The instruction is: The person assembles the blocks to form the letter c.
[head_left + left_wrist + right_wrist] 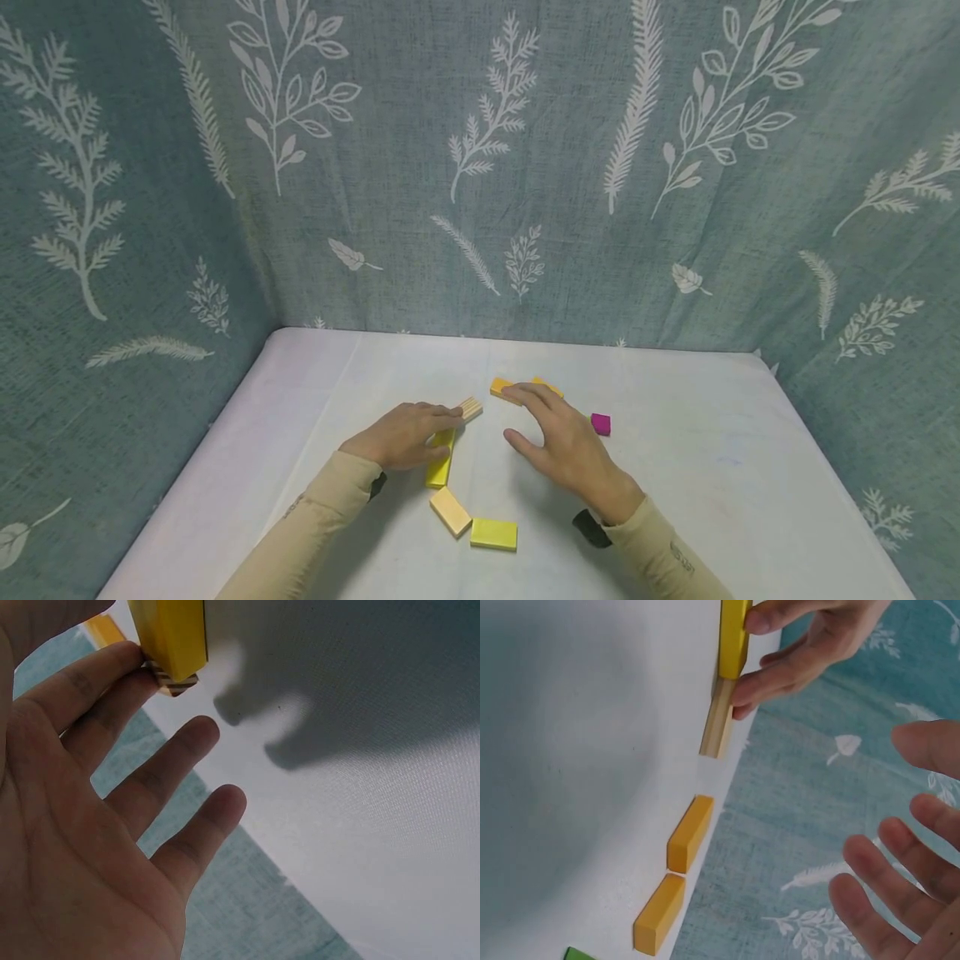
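Observation:
My left hand [405,435] lies against a striped wooden block [472,408] and the end of a long yellow block [438,473]. In the right wrist view its fingertips touch the side of the striped block [718,724], and the thumb is at the yellow block [733,641]. The left wrist view shows that hand's fingers extended, the outer ones spread and apart from the blocks. My right hand [570,446] hovers above the cloth with fingers spread, holding nothing. In the head view it partly covers two orange blocks [548,386].
A tan block [451,512] and a yellow-green block [494,535] lie nearer me, continuing a curved row. At the right are a magenta block [601,424] and a green block [577,954], mostly cut off. Patterned curtains [405,167] border the white table [712,467].

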Demonstrator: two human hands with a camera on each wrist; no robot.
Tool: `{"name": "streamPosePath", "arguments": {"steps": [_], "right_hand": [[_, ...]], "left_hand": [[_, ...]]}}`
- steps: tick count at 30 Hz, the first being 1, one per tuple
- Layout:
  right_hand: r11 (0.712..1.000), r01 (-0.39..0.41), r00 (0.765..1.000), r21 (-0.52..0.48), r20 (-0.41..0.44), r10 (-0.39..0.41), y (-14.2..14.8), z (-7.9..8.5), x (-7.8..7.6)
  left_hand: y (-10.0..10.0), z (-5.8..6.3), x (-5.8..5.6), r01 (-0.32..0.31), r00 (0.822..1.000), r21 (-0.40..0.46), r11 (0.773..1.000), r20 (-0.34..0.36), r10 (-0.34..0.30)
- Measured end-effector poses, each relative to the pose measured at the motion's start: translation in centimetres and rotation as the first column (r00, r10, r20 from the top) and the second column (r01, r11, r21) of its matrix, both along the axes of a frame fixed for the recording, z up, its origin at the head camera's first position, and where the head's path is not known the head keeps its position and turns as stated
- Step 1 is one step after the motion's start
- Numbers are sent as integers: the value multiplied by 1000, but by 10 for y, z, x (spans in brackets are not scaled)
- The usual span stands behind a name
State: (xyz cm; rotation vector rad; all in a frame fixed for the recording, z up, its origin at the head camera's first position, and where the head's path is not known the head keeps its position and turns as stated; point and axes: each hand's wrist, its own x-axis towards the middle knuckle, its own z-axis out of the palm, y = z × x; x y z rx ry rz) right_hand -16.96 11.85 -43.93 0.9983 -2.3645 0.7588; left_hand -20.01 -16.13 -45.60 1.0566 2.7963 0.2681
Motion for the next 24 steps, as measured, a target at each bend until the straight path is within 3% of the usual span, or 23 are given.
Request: {"name": "streamPosePath", "arguments": {"steps": [24], "right_hand": [[998, 68, 998, -3, 17, -68, 4, 4, -29]], "left_hand": [[2, 0, 0, -8, 1000, -24, 1000, 2, 8]]}}
